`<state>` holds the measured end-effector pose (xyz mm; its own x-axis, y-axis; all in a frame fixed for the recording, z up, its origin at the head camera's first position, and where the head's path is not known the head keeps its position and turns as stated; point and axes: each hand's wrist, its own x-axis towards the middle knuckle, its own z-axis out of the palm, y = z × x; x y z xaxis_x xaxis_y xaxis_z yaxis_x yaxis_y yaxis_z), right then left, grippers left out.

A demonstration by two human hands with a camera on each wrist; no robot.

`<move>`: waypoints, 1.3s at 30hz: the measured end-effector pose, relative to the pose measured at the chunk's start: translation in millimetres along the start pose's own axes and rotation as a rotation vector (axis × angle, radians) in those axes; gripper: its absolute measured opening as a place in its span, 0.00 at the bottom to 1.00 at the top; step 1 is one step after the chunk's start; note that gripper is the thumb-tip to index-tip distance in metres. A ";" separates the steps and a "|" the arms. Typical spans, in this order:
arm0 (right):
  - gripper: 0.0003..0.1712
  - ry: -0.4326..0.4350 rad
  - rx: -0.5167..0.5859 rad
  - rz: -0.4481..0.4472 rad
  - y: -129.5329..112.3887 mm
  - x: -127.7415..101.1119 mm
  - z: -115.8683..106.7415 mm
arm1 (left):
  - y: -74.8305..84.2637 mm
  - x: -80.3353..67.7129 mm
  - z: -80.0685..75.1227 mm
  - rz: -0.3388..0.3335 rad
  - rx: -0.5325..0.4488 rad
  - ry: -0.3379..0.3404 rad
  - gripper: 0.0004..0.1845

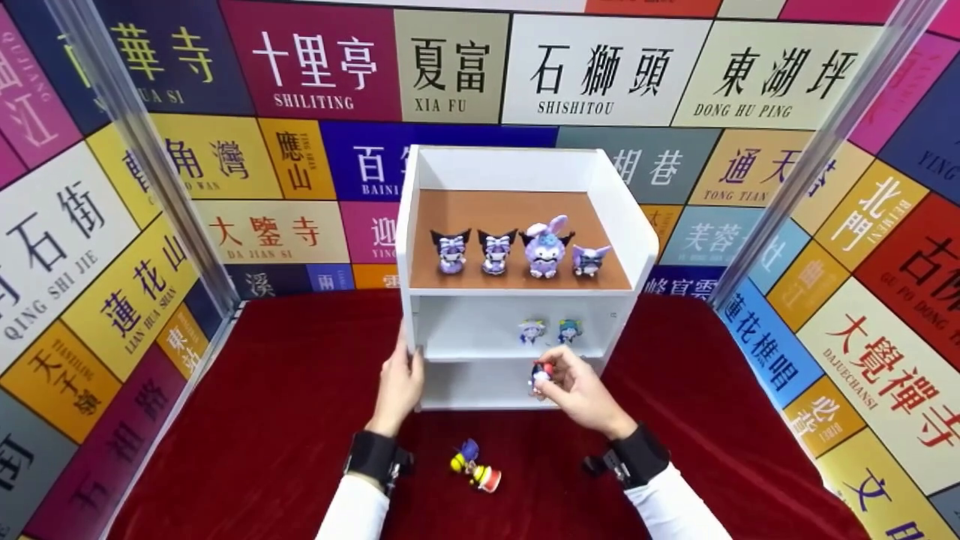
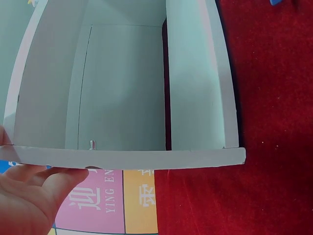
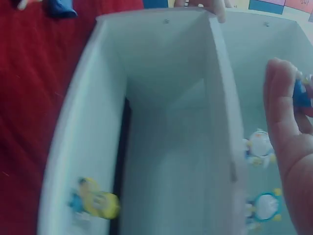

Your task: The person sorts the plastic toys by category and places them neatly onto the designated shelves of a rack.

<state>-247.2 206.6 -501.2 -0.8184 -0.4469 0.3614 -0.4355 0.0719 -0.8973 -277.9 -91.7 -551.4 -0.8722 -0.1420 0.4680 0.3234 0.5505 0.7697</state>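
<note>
My left hand point(image 1: 400, 379) grips the left side panel of a white toy shelf point(image 1: 450, 292), the thumb at its front edge and the fingers on the outside. In the left wrist view the fingers point(image 2: 61, 183) touch the panel's outer face. My right hand point(image 1: 581, 390) pinches a small figurine point(image 1: 540, 377) with red and dark blue on top, in front of the shelf's lower right part. The right wrist view shows only a blue bit of that figurine point(image 3: 301, 95). Behind the hand, a white figurine point(image 1: 532, 331) and a teal figurine point(image 1: 570, 330) stand on the middle level.
Several purple figurines point(image 1: 541, 247) stand in a row on the brown top level. A yellow figurine point(image 3: 100, 203) is on the bottom level. Two more small figurines, one with a red drum-like base point(image 1: 486, 478), lie on the red cloth point(image 1: 300, 420) before the shelf.
</note>
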 end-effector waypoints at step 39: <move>0.14 0.074 -0.942 -0.206 -9.7 93.2 20.5 | -0.6 -1.1 1.0 0.012 -0.017 0.020 0.32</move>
<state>-311.5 146.0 -464.1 -0.6999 -0.4760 0.5325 -0.6688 0.6985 -0.2547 -277.6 -91.0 -552.8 -0.8609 -0.1517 0.4857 0.3403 0.5380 0.7712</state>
